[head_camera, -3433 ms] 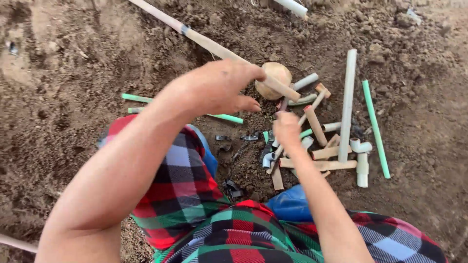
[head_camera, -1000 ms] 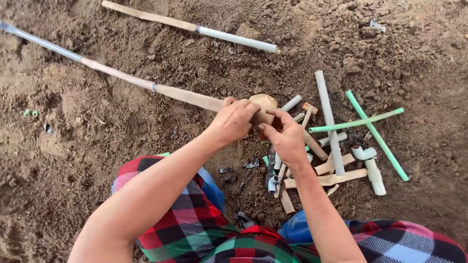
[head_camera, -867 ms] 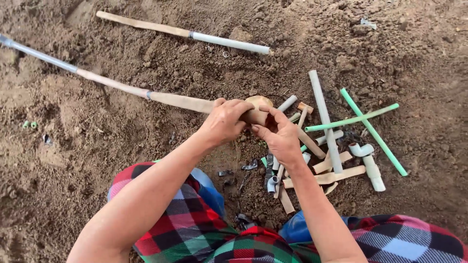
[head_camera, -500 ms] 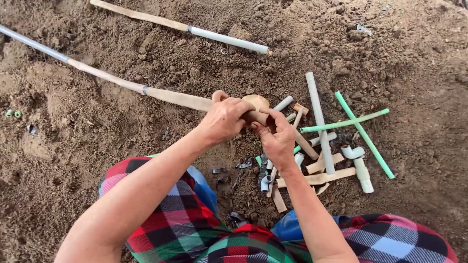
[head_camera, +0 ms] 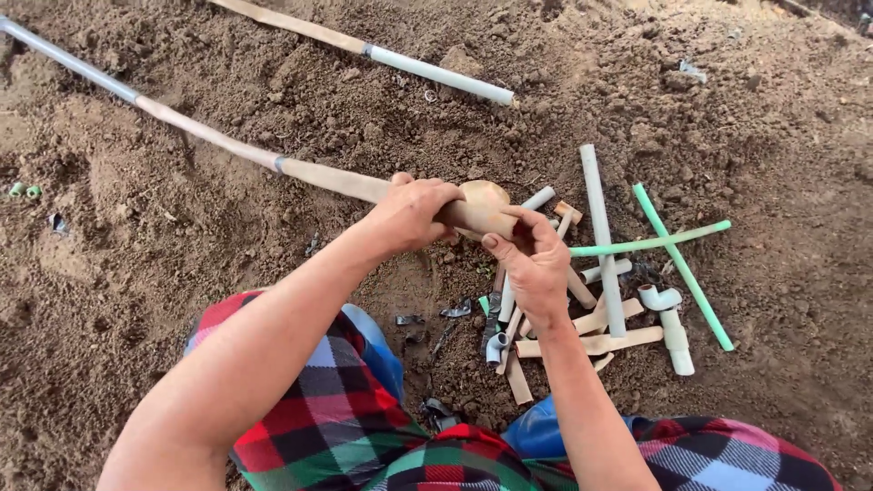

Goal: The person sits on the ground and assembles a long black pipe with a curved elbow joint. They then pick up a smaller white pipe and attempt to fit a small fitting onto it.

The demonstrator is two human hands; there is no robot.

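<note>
A long mud-coated pipe [head_camera: 209, 138] runs from the upper left across the soil to the centre. My left hand [head_camera: 411, 214] grips it near its end. A rounded, mud-coated fitting [head_camera: 485, 193] sits at that end of the pipe. My right hand [head_camera: 536, 268] holds the pipe's tip just below the fitting, fingers curled around it. Both hands are close together above a heap of cut pipe pieces [head_camera: 591, 309].
A second long pipe [head_camera: 382, 55] lies on the soil at the top. Two green rods [head_camera: 677, 259] cross at the right, beside a white elbow fitting [head_camera: 662, 298]. Small green bits [head_camera: 23, 191] lie at the far left. My plaid-clad knees [head_camera: 346, 427] are at the bottom.
Both hands have come together on the end of the long pipe, where earlier they hovered apart over the pipe pieces. Over the last second the grip has barely shifted.
</note>
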